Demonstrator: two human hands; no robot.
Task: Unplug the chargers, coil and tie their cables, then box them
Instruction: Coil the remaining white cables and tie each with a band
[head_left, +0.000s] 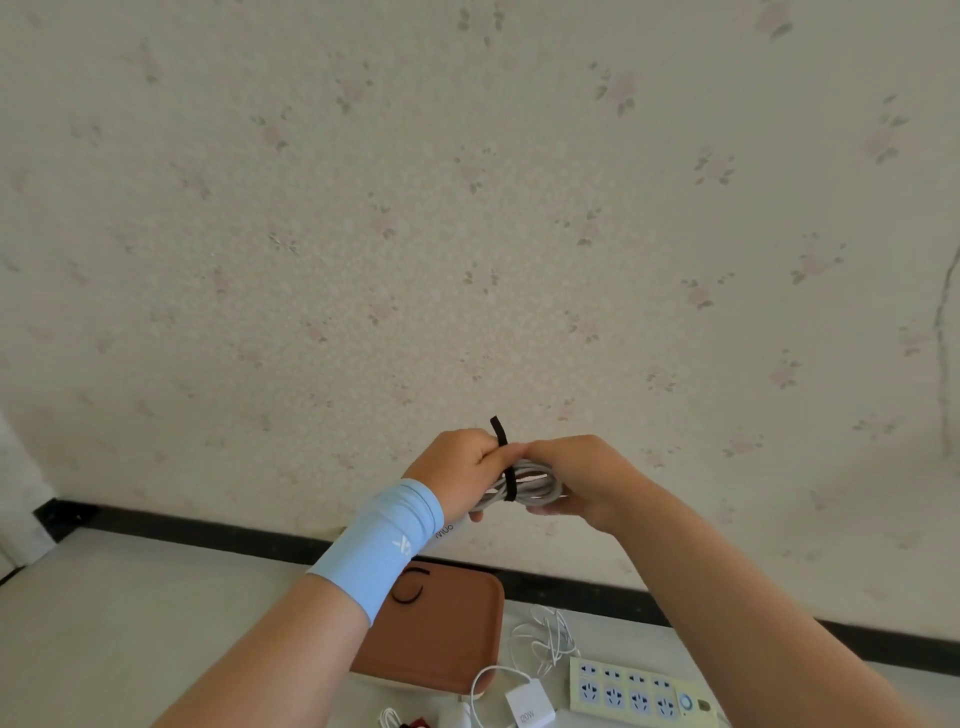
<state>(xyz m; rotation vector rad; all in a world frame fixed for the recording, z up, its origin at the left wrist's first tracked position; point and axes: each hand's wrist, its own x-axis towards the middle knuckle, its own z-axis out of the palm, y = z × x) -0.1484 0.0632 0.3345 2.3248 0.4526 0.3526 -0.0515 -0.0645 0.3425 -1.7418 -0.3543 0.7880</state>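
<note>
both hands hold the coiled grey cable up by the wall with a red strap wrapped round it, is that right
Almost. The head view shows a thin black strap, not a red one. The left hand and right hand do hold the coiled grey cable up by the flowered wall with it wrapped round.

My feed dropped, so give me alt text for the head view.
The left hand and right hand grip a coiled grey cable raised before a floral wall, a black strap wrapped round it with one end sticking up. Below lie a brown-lidded box, a loose white cable, a white charger and a power strip.
</note>
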